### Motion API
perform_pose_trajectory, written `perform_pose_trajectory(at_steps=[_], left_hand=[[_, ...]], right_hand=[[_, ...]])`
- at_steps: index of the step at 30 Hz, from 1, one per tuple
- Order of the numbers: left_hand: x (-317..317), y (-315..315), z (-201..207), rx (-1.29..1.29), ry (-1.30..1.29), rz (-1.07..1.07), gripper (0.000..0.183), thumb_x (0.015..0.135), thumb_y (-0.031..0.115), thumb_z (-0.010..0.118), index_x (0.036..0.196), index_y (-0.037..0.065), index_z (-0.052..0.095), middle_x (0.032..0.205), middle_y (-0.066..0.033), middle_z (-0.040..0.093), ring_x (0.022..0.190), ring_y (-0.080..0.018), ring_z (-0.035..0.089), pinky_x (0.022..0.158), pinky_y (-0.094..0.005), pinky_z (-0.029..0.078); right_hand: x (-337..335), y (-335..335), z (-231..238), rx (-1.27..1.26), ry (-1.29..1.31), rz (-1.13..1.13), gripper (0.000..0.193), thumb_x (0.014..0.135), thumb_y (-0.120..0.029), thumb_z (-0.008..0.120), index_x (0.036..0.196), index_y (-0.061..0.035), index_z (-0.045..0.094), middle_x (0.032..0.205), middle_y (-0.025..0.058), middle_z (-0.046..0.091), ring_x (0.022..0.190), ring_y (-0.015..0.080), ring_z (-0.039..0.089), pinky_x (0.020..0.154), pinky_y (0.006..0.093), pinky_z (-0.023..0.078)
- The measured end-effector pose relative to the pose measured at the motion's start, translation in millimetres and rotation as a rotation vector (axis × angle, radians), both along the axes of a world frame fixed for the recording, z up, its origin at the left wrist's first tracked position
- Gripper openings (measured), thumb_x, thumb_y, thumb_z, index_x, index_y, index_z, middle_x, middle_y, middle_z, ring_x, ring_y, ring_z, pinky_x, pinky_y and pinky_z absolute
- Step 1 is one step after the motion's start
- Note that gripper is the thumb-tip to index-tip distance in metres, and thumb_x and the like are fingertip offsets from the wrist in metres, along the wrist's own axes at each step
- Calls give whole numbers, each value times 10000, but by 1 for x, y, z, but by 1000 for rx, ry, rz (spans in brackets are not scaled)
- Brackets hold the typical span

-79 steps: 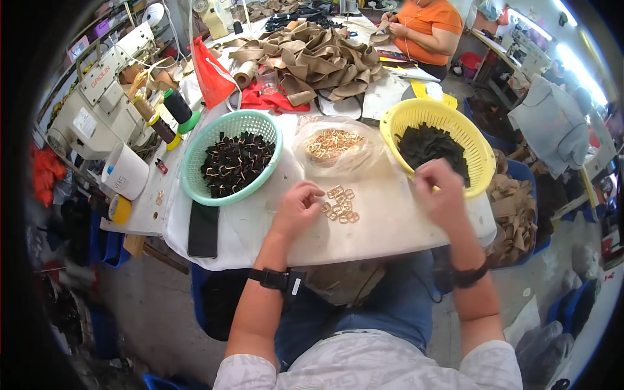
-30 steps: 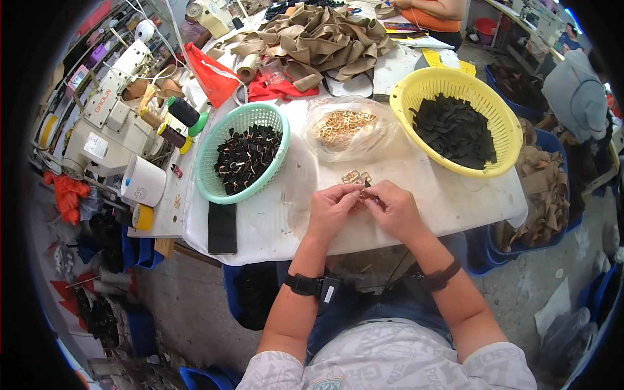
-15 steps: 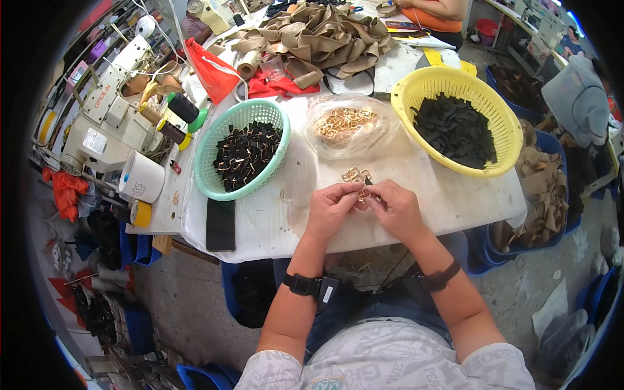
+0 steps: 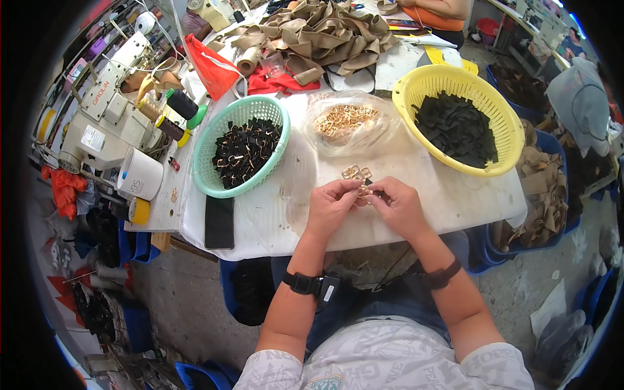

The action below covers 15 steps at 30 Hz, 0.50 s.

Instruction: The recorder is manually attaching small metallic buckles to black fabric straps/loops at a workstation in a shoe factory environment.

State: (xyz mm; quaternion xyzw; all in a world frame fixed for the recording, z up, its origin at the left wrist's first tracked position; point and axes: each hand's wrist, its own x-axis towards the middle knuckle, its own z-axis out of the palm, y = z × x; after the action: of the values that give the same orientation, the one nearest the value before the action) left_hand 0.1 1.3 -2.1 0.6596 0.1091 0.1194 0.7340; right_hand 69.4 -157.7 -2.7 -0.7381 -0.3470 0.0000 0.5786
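My left hand pinches a small gold metal buckle above the near part of the table. Close beside it, my right hand is closed in a pinch, with a bit of black strip showing at its fingertips. Just beyond my fingers lie a few loose gold buckles. Farther back, a clear plastic bag holds many gold buckles. A yellow basket at the right contains black fabric strips. In the mint green basket at the left are black strips fitted with gold buckles.
A phone lies by the left front edge. Sewing machine and thread cones stand at the left. Brown strips heap at the back. A blue bin sits right of the table. Another person works at the far side.
My hands stay in almost the same place, with only slight finger movement around the buckle and black strip. The baskets and bag have not moved on the table.
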Motion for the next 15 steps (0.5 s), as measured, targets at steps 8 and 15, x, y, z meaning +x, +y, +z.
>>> perform_pose_trajectory(at_steps=[8, 15], left_hand=[[3, -10, 0, 30, 3, 170, 151, 876, -1, 605, 997, -78, 654, 832, -98, 692, 683, -120, 670, 580, -219, 530], [2, -12, -3, 132, 9, 211, 136, 874, 11, 620, 984, -62, 653, 808, -84, 690, 683, -110, 668, 572, -209, 523]], right_hand=[[-7, -3, 2, 149, 181, -78, 127, 817, 25, 631, 942, 11, 645, 789, 127, 668, 612, 140, 617, 569, 254, 483], [-4, -3, -1, 53, 25, -79, 101, 803, 1, 661, 903, 12, 650, 746, 137, 675, 619, 130, 642, 557, 249, 487]])
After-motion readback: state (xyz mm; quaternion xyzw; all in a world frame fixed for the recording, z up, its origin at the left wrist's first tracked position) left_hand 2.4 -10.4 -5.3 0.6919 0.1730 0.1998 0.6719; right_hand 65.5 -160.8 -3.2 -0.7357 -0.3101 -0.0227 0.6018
